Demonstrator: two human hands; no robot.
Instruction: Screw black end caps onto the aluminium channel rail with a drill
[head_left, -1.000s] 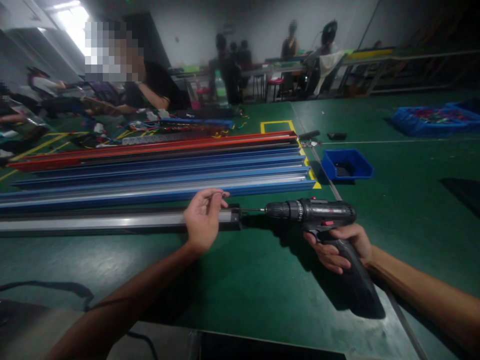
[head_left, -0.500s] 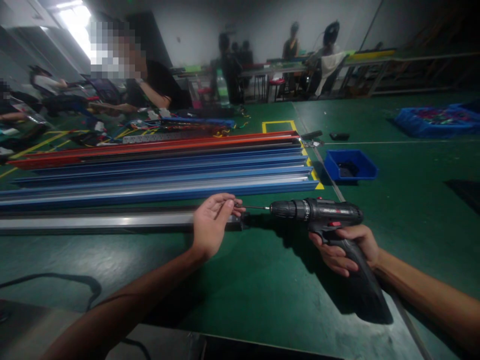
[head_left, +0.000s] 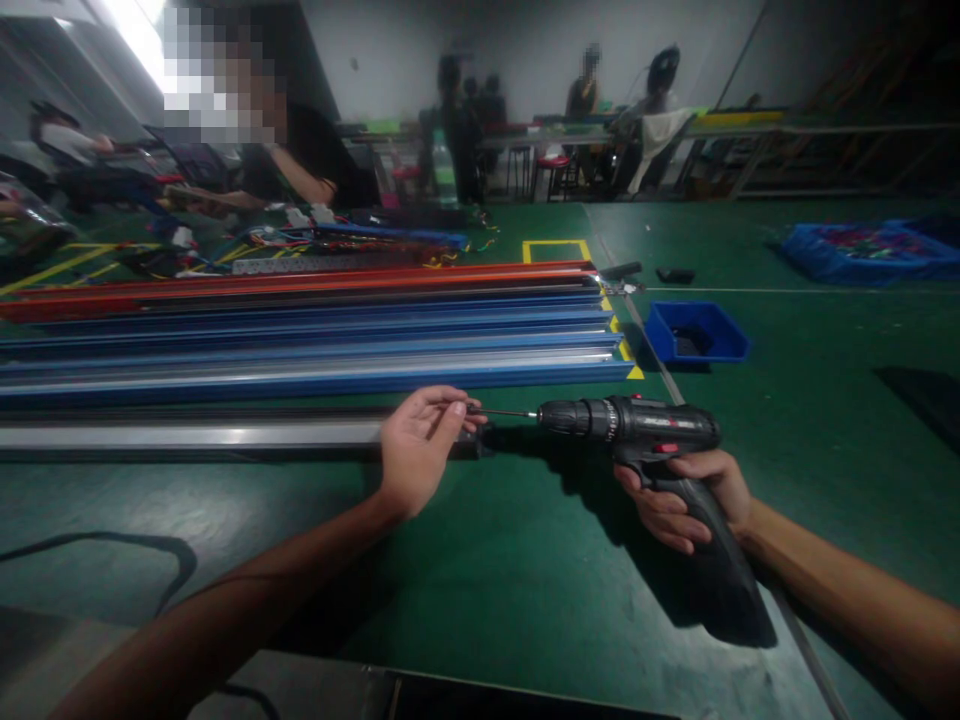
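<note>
My right hand (head_left: pixel 679 505) is wrapped round the handle of a black cordless drill (head_left: pixel 630 422), held level with its chuck facing left. A long thin driver bit (head_left: pixel 508 413) runs from the chuck to my left hand (head_left: pixel 424 440). There my thumb and fingers are pinched at the bit's tip; whether a screw sits between them is too small to see. Below and behind that hand lies a long silver-and-black metal profile (head_left: pixel 195 433), its dark right end just under my fingers.
Several long blue profiles (head_left: pixel 315 375) and orange ones (head_left: pixel 375 277) lie behind, side by side. A blue bin (head_left: pixel 701 335) with dark parts stands right of them. Blue-lined trays (head_left: pixel 862 250) hold coloured pieces at far right. Across the table sits a person (head_left: pixel 300 160).
Both hands and the drill keep nearly the same pose. The whole view has shifted slightly, so things appear a little further left.
</note>
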